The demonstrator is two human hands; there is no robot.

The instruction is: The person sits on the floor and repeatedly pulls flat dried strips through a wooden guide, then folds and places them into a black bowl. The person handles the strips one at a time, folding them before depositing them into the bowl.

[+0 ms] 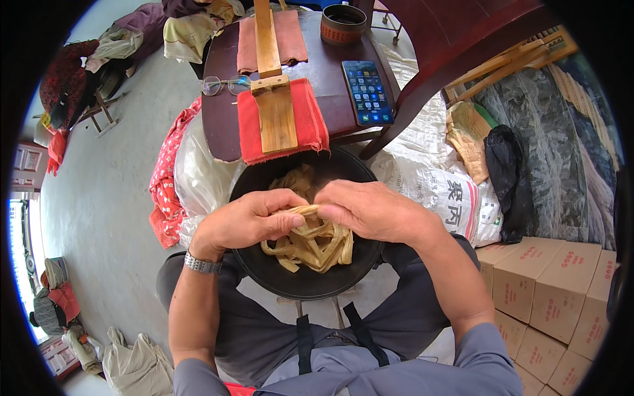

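Both my hands meet over a black basin (302, 289) between my knees. My left hand (255, 215), with a metal watch at the wrist, pinches a pale yellow fibrous strand (309, 210) between thumb and fingers. My right hand (369, 208) grips the same strand just beside it. Loops of similar strands (324, 250) lie beneath in the basin. Above the basin's far edge, a wooden tool (277, 119) rests on a red cloth (309, 119) on a dark wooden chair seat (220, 128). The strand's exact material cannot be told.
The seat also holds eyeglasses (227, 85), a smartphone (367, 93) and a dark cup (343, 24). Clear plastic bags (200, 171) hang left of the basin. White woven sacks (426, 183) lie to the right, above stacked cardboard boxes (559, 302).
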